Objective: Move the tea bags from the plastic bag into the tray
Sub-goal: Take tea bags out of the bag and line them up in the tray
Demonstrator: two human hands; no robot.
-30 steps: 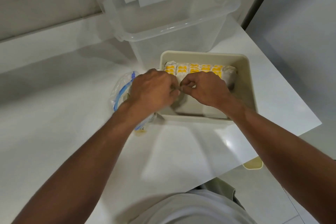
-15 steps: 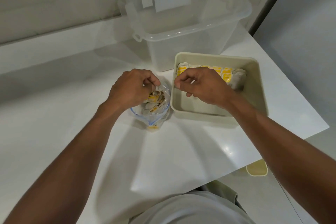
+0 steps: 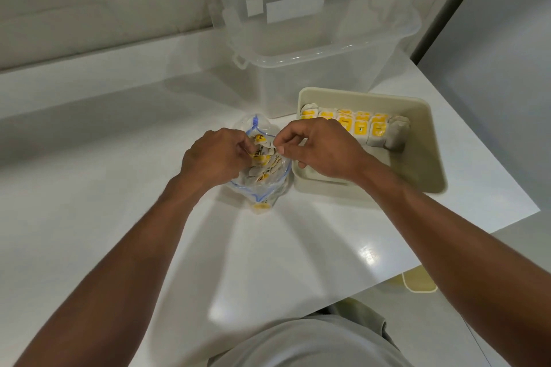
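A clear plastic bag (image 3: 269, 185) with a blue zip edge stands on the white table, its mouth up and several yellow-tagged tea bags (image 3: 260, 158) inside. My left hand (image 3: 214, 158) pinches the bag's left rim, fingertips at the mouth. My right hand (image 3: 319, 147) pinches the right rim with thumb and forefinger. To the right of the bag stands the cream tray (image 3: 429, 146). Rows of tea bags (image 3: 359, 125) line its far wall, and its near part is bare.
A large clear storage bin (image 3: 313, 48) stands behind the bag and tray, against the wall. The table's right edge (image 3: 507, 217) runs close past the tray. A cream container (image 3: 420, 283) sits on the floor below the table corner.
My left hand went from the tray to the bag and took hold of its rim. My right hand then left the tray and now pinches the bag's other rim.
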